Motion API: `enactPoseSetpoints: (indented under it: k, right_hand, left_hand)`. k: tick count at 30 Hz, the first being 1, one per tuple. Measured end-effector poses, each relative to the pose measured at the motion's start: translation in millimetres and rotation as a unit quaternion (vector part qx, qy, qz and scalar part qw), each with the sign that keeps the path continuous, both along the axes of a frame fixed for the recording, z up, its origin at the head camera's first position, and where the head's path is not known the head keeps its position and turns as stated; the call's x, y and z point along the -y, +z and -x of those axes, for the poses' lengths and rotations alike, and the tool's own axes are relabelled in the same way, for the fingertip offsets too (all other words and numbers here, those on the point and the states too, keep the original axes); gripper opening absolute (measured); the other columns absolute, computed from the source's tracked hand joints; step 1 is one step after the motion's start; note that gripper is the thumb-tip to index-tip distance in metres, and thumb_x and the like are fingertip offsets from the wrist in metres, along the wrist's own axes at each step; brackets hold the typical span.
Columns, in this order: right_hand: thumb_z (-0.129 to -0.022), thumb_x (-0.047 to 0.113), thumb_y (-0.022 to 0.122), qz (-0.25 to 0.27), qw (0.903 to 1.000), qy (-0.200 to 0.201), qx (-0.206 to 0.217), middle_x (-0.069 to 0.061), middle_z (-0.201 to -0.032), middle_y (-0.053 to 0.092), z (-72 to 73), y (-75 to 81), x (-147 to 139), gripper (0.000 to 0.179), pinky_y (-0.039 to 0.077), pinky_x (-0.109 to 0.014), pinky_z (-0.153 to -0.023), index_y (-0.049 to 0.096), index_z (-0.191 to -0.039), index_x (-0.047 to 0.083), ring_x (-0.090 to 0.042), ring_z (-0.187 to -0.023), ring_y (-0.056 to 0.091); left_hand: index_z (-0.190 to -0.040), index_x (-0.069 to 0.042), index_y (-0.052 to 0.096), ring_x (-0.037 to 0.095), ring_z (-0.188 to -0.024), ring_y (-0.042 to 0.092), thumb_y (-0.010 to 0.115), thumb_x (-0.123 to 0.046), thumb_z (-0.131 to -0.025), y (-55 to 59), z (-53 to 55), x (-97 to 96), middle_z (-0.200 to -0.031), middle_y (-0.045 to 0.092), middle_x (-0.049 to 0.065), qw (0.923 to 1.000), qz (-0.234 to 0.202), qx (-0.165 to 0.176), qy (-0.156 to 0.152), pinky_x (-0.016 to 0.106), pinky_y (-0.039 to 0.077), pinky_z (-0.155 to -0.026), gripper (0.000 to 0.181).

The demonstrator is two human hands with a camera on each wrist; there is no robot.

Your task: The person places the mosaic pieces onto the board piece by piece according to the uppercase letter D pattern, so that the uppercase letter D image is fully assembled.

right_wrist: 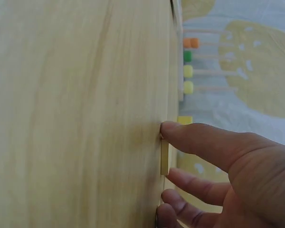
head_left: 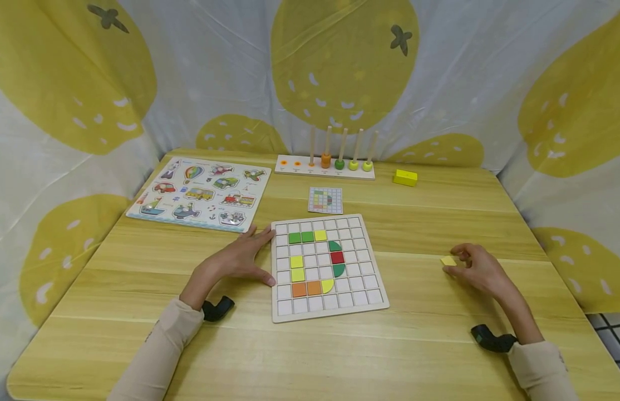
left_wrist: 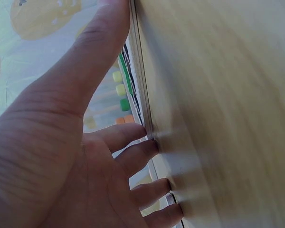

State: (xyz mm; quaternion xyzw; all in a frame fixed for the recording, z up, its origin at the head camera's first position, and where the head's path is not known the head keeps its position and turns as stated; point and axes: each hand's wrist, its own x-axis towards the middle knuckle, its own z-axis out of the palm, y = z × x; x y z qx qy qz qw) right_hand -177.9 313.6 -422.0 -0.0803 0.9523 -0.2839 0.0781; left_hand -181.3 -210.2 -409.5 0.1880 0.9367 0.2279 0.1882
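My right hand [head_left: 480, 270] is low over the right side of the table, pinching a small yellow tile [head_left: 447, 260] between thumb and fingertips. In the right wrist view the tile [right_wrist: 164, 156] shows edge-on by the thumb. My left hand [head_left: 240, 257] rests with fingers spread at the left edge of a wooden grid board [head_left: 330, 312], thumb and forefinger touching its rim. On the board lie green squares [head_left: 308, 237], yellow squares [head_left: 297, 274], orange squares [head_left: 314, 287], a red square [head_left: 337, 257], two green rounded pieces [head_left: 339, 270] and a yellow rounded piece [head_left: 328, 285].
A small pattern card [head_left: 325, 210] lies just behind the board. A vehicle puzzle [head_left: 210, 211] sits at the back left, close to my left fingertips. Along the back stand a peg counter [head_left: 295, 170] with coloured beads and a yellow block [head_left: 405, 178].
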Motion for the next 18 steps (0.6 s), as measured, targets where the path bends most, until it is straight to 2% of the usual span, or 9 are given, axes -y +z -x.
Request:
enactPoseSetpoints:
  k: [9,14,18]
  right_hand:
    - [-0.087,0.017,0.071,-0.004,0.9997,0.002,-0.022,-0.023,-0.099,0.062,-1.5,-1.9,2.5,0.034,0.046,-0.037,-0.071,0.062,-0.105,-0.009,-0.033,-0.088,0.058]
    - [-0.091,0.017,0.066,-0.007,0.9997,0.002,-0.022,-0.023,-0.101,0.062,0.1,0.2,5.4,0.033,0.046,-0.036,-0.07,0.059,-0.11,-0.009,-0.032,-0.088,0.058]
    - [-0.094,0.018,0.06,-0.002,0.9997,0.004,-0.025,-0.027,-0.107,0.061,2.5,4.0,8.5,0.035,0.05,-0.042,-0.072,0.055,-0.118,-0.007,-0.037,-0.092,0.06]
  left_hand:
    - [-0.154,-0.01,0.022,0.04,-0.146,-0.004,0.081,-0.059,-0.063,0.2,-0.3,-0.2,-0.16,0.012,0.011,1.0,-0.001,0.002,0.0,0.062,0.014,-0.112,0.118]
    - [-0.154,-0.01,0.022,0.041,-0.145,-0.003,0.081,-0.059,-0.063,0.6,-0.4,-0.2,-0.16,0.012,0.011,1.0,-0.001,0.001,-0.001,0.062,0.014,-0.112,0.118]
    - [-0.154,-0.01,0.022,0.041,-0.145,-0.003,0.081,-0.059,-0.063,1.1,-0.3,-0.6,-0.16,0.012,0.011,1.0,-0.001,0.002,-0.001,0.062,0.014,-0.112,0.118]
